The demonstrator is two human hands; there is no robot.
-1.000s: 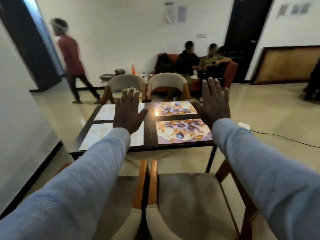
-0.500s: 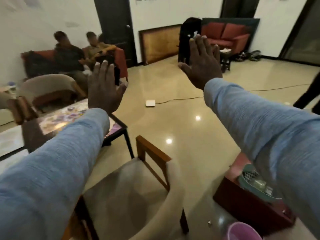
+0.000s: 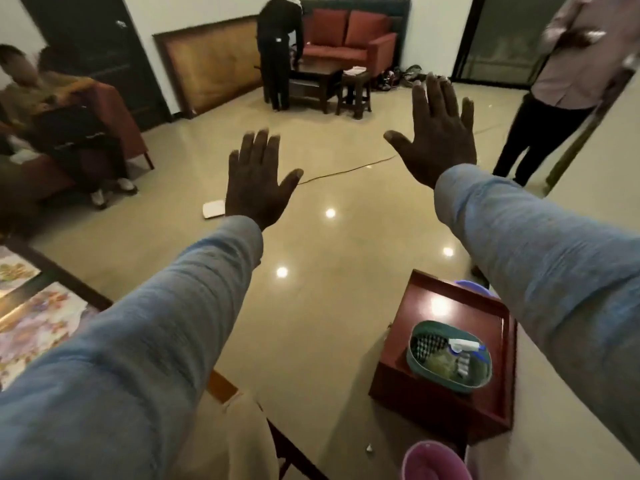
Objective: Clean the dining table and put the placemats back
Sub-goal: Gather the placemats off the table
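Both my arms are stretched out in front, backs of hands up, blue sleeves. My left hand (image 3: 256, 178) is at abt 12 o'clock, fingers spread apart, holding nothing. My right hand (image 3: 437, 136) is at abt 1 o'clock, a bit higher in view, fingers splayed wide too, empty. Both are over bare shiny floor (image 3: 329, 306), touching nothing.

The dining table (image 3: 52, 268) is only a dark corner at 9 o'clock, w/ a flowery placemat (image 3: 41, 323) lying flat on it and the edge of a 2nd mat beyond it. Chair back (image 3: 242, 427) pokes up at 6 o'clock under my left sleeve.

At 4 o'clock a red wooden box (image 3: 450, 403) sits on the floor w/ a green basket (image 3: 450, 355) on top; a spray bottle (image 3: 464, 348) lies in it. Pink bucket rim (image 3: 433, 459) at 5 o'clock.
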